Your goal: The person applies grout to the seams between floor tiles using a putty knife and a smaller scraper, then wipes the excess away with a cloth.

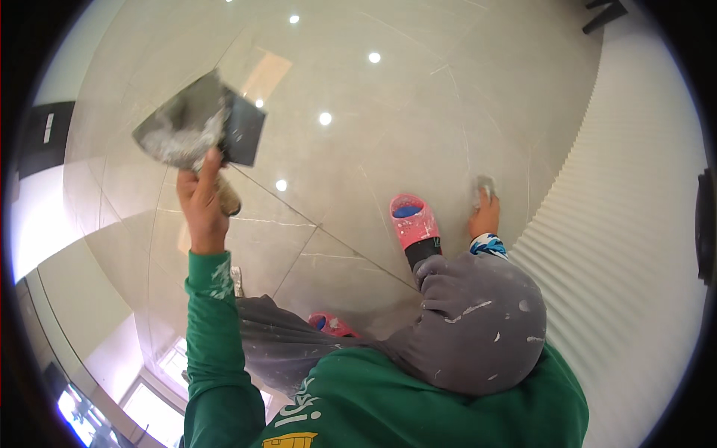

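My left hand is raised over the floor on the left, closed around a putty knife. Its wide grey blade is smeared with whitish paste, and a tan wooden handle end shows beside my fingers. A dark flat blade or plate sits against it; I cannot tell whether that is a second knife. Down at the floor on the right, beside the white ribbed wall, my right hand reaches past my bent knee. Its fingers are on a small greyish piece, too blurred to name.
Glossy grey tiles reflect several ceiling lights. A white ribbed wall panel runs along the right. My feet wear pink slippers spattered white. A tan rectangular patch lies on the floor at the upper left. A dark leg-like object stands far right.
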Available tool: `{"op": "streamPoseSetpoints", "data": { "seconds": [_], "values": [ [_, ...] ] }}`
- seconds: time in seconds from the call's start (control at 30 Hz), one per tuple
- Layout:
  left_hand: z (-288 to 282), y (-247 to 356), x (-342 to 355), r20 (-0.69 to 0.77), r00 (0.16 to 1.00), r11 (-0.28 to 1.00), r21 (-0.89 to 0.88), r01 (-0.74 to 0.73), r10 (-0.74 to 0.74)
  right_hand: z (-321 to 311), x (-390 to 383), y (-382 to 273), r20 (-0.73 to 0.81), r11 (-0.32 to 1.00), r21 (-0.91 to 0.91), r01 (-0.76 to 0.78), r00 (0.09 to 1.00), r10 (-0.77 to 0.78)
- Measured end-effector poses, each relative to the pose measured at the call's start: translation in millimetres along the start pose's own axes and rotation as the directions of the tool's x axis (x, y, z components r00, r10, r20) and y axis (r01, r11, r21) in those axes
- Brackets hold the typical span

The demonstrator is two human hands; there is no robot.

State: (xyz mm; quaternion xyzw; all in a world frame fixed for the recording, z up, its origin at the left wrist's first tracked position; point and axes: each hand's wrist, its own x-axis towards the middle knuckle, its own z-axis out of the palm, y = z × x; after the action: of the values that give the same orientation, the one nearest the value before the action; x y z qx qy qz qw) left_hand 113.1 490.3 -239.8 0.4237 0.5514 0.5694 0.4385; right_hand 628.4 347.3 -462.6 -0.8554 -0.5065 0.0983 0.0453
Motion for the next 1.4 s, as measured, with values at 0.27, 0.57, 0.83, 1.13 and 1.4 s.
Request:
{"op": "streamPoseSetpoints", "data": {
  "seconds": [0.27,0.57,0.83,1.13,1.4],
  "values": [
    [54,4,4,-0.157,0.987,0.996,0.077,0.052,-0.039,26,29,-198,0.21,0.298,0.339,0.892,0.238,-0.948],
    [-71,11,-18,-0.332,0.936,0.94,0.267,0.211,-0.116,64,172,-177,0.021,0.718,0.033,0.695,0.718,-0.696],
    [-66,53,22,-0.361,0.931,0.946,0.281,0.164,-0.054,26,316,-178,0.041,0.987,-0.077,0.139,0.99,-0.136],
    [-53,-61,-116,-0.326,0.943,0.976,0.176,0.126,-0.063,63,245,-171,-0.198,0.944,-0.142,0.296,0.926,-0.32],
    [-71,3,-137,-0.399,0.912,0.936,0.347,0.055,0.094,57,178,34,-0.312,0.998,-0.012,0.057,0.948,-0.058]
  ]
}}
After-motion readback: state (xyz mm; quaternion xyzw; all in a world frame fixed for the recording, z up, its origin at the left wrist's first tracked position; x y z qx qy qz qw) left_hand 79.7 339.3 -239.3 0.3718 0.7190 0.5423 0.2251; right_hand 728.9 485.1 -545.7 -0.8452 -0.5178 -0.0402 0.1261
